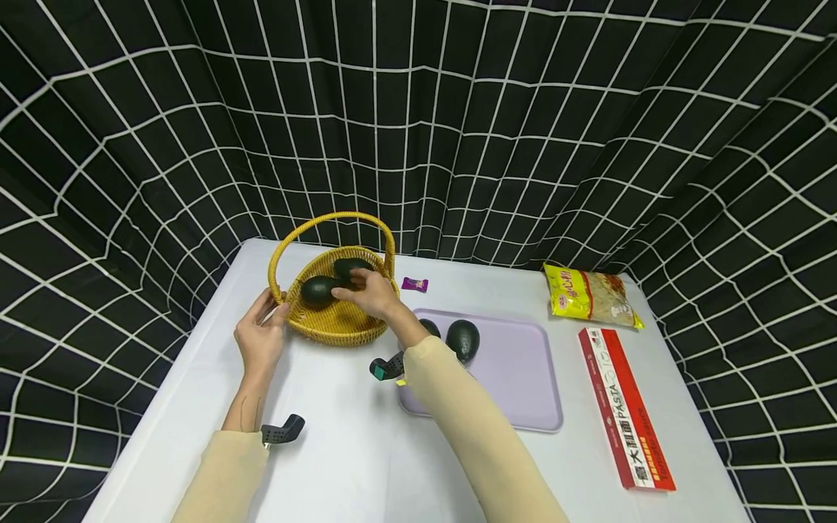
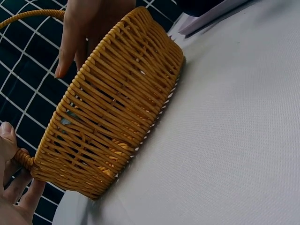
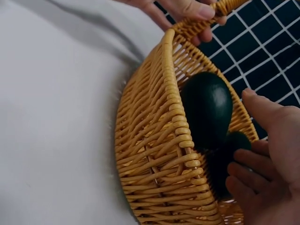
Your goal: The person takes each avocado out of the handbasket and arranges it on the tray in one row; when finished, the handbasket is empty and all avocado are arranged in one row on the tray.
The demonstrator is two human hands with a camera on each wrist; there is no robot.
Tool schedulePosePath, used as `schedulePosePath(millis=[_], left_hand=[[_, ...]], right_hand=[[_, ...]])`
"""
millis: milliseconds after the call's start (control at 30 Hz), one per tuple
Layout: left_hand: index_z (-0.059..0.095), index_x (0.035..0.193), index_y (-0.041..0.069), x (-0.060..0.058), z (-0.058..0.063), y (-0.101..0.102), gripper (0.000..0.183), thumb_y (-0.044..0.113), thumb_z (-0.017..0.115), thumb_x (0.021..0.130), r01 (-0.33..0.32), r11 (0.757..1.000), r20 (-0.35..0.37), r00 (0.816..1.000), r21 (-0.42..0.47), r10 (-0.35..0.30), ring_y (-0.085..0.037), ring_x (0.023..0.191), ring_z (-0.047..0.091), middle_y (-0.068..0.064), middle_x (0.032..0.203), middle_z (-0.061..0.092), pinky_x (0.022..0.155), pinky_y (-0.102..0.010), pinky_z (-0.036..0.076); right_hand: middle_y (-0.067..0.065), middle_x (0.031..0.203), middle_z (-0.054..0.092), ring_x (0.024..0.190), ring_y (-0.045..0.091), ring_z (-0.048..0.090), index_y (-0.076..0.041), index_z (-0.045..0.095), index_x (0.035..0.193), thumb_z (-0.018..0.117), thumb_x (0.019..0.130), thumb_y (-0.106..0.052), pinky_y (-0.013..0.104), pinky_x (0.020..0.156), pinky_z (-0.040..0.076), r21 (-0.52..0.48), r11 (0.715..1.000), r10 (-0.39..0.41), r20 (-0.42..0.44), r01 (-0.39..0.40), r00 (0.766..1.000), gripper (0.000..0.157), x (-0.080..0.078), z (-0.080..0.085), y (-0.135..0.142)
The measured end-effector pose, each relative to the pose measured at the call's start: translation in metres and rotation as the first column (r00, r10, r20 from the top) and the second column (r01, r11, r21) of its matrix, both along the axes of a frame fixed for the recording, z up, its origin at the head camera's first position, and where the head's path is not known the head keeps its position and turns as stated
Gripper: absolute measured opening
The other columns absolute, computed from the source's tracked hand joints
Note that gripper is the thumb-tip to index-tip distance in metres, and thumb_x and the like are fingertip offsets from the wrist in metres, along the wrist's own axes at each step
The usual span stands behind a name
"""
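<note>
A yellow wicker basket [image 1: 336, 333] with a tall arched handle stands at the table's back left. Inside it lie two dark green avocados, one avocado [image 1: 317, 292] nearer the left hand and another avocado [image 1: 348, 267] behind it. My left hand [image 1: 260, 338] pinches the foot of the basket handle [image 2: 23, 158] between thumb and fingers. Over the basket's right side reaches my right hand [image 1: 375, 293], its thumb spread from extended fingers. In the right wrist view those fingertips [image 3: 243, 155] are right at the lower avocado [image 3: 222, 161], with the palm facing it.
Right of the basket lies a lilac tray [image 1: 516, 385] with two more avocados [image 1: 463, 340], partly behind the right sleeve. A small purple wrapped snack [image 1: 415, 284] sits behind it. Farther right are a yellow food bag [image 1: 591, 296] and a long red pasta box [image 1: 625, 407].
</note>
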State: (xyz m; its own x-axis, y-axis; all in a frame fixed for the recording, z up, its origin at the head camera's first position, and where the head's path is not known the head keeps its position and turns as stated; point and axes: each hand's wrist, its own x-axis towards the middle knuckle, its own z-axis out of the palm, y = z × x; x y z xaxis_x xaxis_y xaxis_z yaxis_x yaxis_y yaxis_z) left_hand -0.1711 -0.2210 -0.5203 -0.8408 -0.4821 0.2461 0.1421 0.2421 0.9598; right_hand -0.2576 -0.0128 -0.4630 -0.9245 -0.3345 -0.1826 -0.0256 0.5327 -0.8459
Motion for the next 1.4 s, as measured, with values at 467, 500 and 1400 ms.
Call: schedulePosePath(millis=[467, 500, 1400], left_hand=[[0.059, 0.145, 0.004, 0.001, 0.002, 0.002, 0.050, 0.009, 0.074, 0.098, 0.008, 1.000, -0.004, 1.000, -0.006, -0.008, -0.035, 0.128, 0.066, -0.019, 0.136, 0.069, 0.093, -0.007, 0.057], [0.059, 0.145, 0.004, 0.001, 0.002, 0.002, 0.049, 0.010, 0.074, 0.098, 0.010, 1.000, -0.004, 1.000, -0.004, -0.010, -0.034, 0.128, 0.066, -0.018, 0.136, 0.069, 0.093, -0.007, 0.057], [0.060, 0.145, 0.003, -0.001, -0.001, -0.001, 0.048, 0.009, 0.073, 0.099, 0.005, 1.000, -0.013, 1.000, 0.002, -0.005, -0.034, 0.128, 0.066, -0.021, 0.136, 0.068, 0.095, -0.010, 0.058]], right_hand=[[0.009, 0.155, 0.056, 0.147, 0.025, 0.049, -0.012, 0.047, 0.157, 0.077, 0.097, -0.036, 0.041, 0.127, 0.042, 0.121, 0.989, 0.095, -0.057, -0.088, 0.994, 0.072, -0.002, -0.002, -0.008], [0.009, 0.156, 0.056, 0.148, 0.026, 0.048, -0.012, 0.046, 0.157, 0.077, 0.097, -0.036, 0.041, 0.127, 0.042, 0.129, 0.987, 0.101, -0.059, -0.093, 0.993, 0.072, -0.002, -0.002, -0.009], [0.007, 0.164, 0.044, 0.152, 0.026, 0.042, -0.014, 0.046, 0.157, 0.077, 0.096, -0.038, 0.042, 0.128, 0.039, 0.317, 0.938, 0.197, -0.158, -0.139, 0.968, 0.073, -0.002, -0.012, -0.025]])
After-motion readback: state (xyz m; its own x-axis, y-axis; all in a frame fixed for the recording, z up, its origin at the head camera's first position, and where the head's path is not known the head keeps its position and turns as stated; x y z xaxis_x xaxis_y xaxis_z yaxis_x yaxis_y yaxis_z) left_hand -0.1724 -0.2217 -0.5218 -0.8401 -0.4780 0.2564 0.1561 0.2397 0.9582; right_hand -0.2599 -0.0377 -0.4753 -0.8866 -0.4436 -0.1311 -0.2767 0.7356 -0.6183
